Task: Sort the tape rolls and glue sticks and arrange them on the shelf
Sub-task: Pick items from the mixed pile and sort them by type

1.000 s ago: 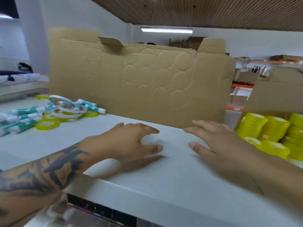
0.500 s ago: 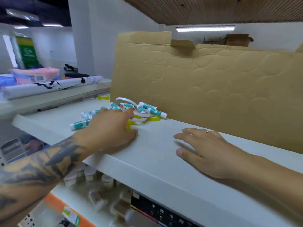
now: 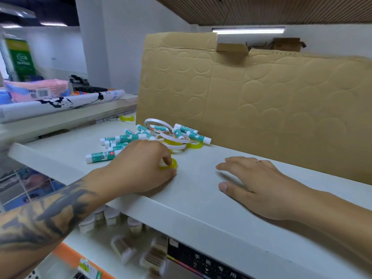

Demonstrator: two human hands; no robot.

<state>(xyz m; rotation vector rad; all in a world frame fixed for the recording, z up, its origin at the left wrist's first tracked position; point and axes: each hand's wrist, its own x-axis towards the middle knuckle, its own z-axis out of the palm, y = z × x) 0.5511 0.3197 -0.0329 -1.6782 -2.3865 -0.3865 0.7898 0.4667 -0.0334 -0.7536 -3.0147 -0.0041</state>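
On the white shelf [image 3: 201,198], a small yellow tape roll [image 3: 170,165] lies flat under the left hand [image 3: 141,164], whose curled fingers pinch it, while the right hand [image 3: 255,184] rests flat and relaxed on the shelf, well to the right of the roll. It is a thin, see-through yellow ring. Just behind it lies a heap of teal-and-white glue sticks [image 3: 112,139] and white tape rolls [image 3: 173,137], with a tall cardboard sheet [image 3: 261,101] standing behind the heap.
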